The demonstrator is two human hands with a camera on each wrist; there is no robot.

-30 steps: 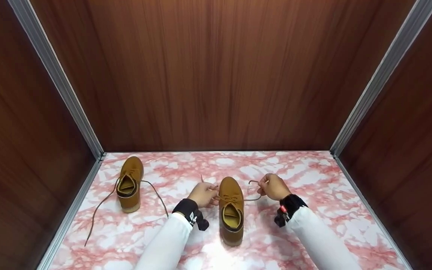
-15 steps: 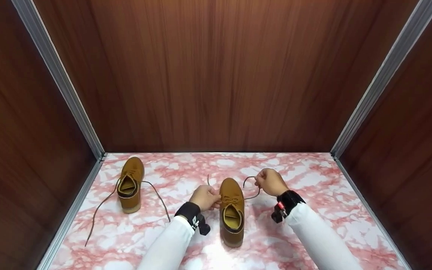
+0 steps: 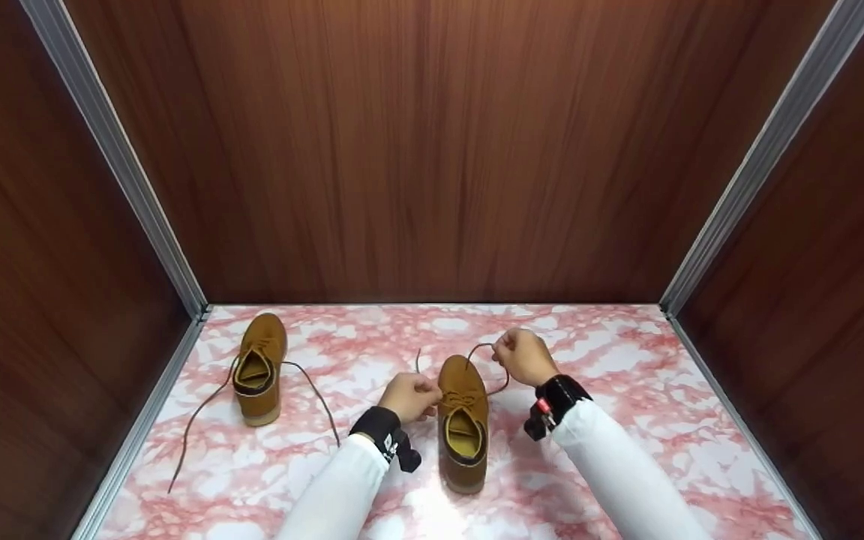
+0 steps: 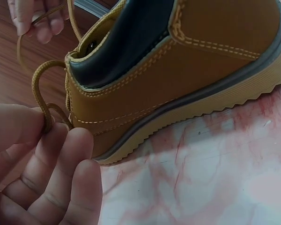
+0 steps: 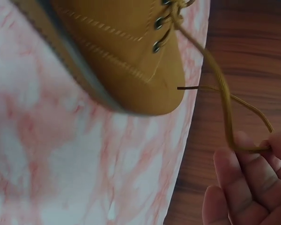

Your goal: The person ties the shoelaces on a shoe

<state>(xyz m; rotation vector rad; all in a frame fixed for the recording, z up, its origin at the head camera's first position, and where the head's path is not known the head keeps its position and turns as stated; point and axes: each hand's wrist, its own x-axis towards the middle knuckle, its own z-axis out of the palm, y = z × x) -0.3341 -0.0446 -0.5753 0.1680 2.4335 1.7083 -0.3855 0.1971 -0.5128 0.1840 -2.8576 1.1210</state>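
Shoe [image 3: 463, 412], long axis twelve-to-six, toe [image 3: 456, 373] at twelve o'clock, left hand [image 3: 408, 397] at ten, right hand [image 3: 528, 358] at one, both pinching lace [image 5: 222, 89]

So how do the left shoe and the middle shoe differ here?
The left shoe has its lace strands trailing loose to both sides; the middle shoe has its strands pinched by the left hand and right hand. The left shoe sits farther back, the middle shoe nearer the person. Both are tan and upright, toes pointing away.
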